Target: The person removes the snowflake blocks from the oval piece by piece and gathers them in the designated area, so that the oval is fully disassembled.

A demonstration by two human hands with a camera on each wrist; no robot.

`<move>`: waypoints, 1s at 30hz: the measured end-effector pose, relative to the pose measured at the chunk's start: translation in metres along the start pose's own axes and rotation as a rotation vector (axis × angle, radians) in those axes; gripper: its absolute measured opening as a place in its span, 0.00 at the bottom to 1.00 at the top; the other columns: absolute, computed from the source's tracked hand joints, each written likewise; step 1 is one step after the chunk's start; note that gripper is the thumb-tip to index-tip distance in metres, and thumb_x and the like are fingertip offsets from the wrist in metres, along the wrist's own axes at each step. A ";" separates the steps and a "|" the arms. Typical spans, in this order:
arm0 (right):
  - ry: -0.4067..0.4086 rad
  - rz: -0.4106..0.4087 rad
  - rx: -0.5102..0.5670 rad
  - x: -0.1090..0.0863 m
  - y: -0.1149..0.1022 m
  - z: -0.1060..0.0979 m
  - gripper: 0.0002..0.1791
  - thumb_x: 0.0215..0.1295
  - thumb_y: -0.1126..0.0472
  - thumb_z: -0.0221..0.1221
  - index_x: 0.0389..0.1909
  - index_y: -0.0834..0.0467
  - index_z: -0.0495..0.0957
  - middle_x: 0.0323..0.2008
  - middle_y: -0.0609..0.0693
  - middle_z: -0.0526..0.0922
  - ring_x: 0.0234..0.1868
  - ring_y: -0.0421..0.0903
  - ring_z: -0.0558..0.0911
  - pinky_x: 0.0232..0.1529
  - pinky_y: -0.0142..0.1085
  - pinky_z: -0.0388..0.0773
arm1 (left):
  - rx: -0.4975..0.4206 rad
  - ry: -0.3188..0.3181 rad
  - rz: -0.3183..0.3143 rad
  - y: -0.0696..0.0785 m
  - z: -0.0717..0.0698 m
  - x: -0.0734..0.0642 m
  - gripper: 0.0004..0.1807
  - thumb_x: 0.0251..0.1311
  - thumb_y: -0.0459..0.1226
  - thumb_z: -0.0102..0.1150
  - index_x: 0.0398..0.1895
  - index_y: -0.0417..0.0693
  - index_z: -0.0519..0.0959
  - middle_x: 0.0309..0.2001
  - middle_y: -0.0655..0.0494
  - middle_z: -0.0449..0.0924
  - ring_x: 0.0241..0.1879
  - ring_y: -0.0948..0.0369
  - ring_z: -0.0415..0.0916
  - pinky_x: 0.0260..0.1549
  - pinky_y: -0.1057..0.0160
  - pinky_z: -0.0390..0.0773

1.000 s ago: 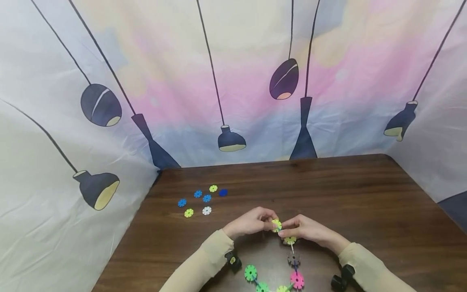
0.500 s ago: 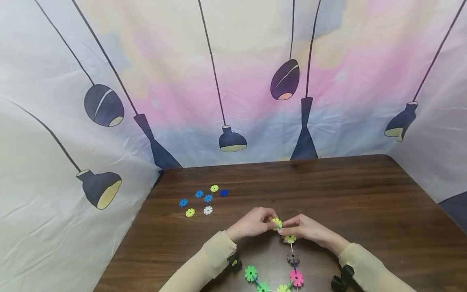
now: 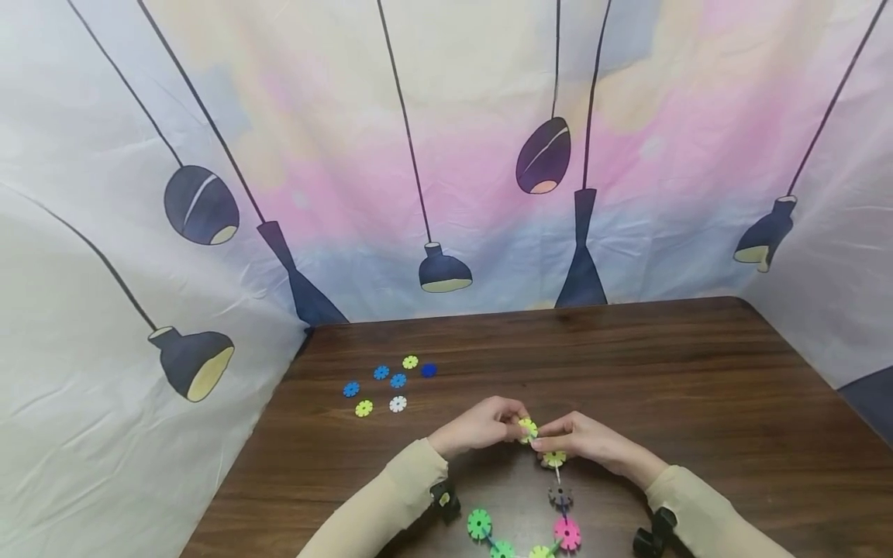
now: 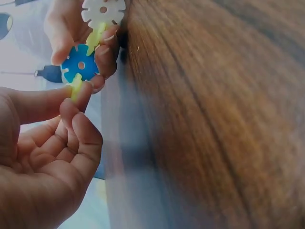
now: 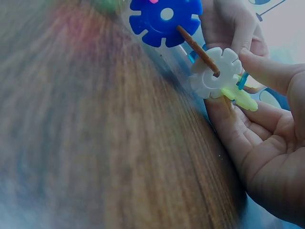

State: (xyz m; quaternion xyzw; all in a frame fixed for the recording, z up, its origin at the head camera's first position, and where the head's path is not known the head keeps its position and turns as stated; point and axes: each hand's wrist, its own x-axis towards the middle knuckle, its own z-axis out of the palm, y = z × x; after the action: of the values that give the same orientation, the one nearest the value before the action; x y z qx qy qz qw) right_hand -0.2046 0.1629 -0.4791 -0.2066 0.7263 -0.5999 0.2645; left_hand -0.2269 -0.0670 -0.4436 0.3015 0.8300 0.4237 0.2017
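My left hand [image 3: 481, 425] pinches a yellow notched disc [image 3: 528, 430] between thumb and finger. In the left wrist view this disc is edge-on and slotted into a blue notched disc [image 4: 81, 66]. My right hand [image 3: 593, 440] grips the blue disc, with fingers on both sides of it. From there a chain runs through a second yellow disc [image 3: 555, 458], a white disc [image 5: 217, 71], a brown disc [image 5: 198, 50] and a dark blue disc [image 5: 164, 21]. It continues toward me to a pink disc [image 3: 567, 533] and a green disc [image 3: 479, 525].
Several loose discs lie at the left of the wooden table [image 3: 663, 356], among them a white disc [image 3: 398, 404], a blue disc [image 3: 351, 389] and a yellow disc [image 3: 364, 408]. Behind the table hangs a cloth [image 3: 488, 225] printed with lamps.
Both hands keep their hold at nearly the same place. Only a slight shift of the head view and of the joined discs shows.
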 end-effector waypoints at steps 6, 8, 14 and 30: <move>0.013 0.012 0.032 0.000 0.001 0.000 0.23 0.71 0.53 0.62 0.55 0.69 0.81 0.44 0.56 0.87 0.43 0.46 0.84 0.44 0.39 0.80 | -0.081 0.025 -0.030 0.000 0.001 -0.001 0.03 0.66 0.31 0.60 0.37 0.40 0.82 0.29 0.45 0.81 0.25 0.65 0.73 0.27 0.68 0.72; 0.018 0.009 0.034 0.001 0.002 -0.001 0.24 0.71 0.53 0.61 0.56 0.69 0.80 0.45 0.57 0.87 0.44 0.46 0.84 0.45 0.40 0.80 | -0.083 0.036 -0.034 0.001 0.001 -0.001 0.03 0.66 0.31 0.60 0.37 0.39 0.82 0.29 0.46 0.81 0.26 0.65 0.73 0.27 0.68 0.72; 0.018 0.010 0.048 0.002 0.003 0.000 0.25 0.71 0.53 0.61 0.57 0.70 0.79 0.48 0.59 0.86 0.45 0.48 0.85 0.47 0.42 0.81 | -0.080 0.064 -0.030 0.001 0.004 -0.003 0.03 0.65 0.31 0.60 0.37 0.40 0.82 0.27 0.56 0.80 0.26 0.64 0.74 0.28 0.66 0.74; 0.038 0.033 0.029 0.002 0.001 0.000 0.28 0.70 0.52 0.62 0.58 0.72 0.77 0.52 0.59 0.84 0.49 0.49 0.84 0.51 0.46 0.80 | -0.031 0.075 -0.017 0.001 0.003 -0.003 0.02 0.66 0.31 0.60 0.36 0.42 0.82 0.28 0.53 0.81 0.27 0.59 0.76 0.28 0.66 0.76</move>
State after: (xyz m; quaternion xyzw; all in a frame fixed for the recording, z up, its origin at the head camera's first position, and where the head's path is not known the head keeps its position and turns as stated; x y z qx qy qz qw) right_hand -0.2059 0.1616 -0.4806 -0.1793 0.7257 -0.6098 0.2633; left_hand -0.2224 -0.0670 -0.4437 0.2752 0.8329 0.4456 0.1786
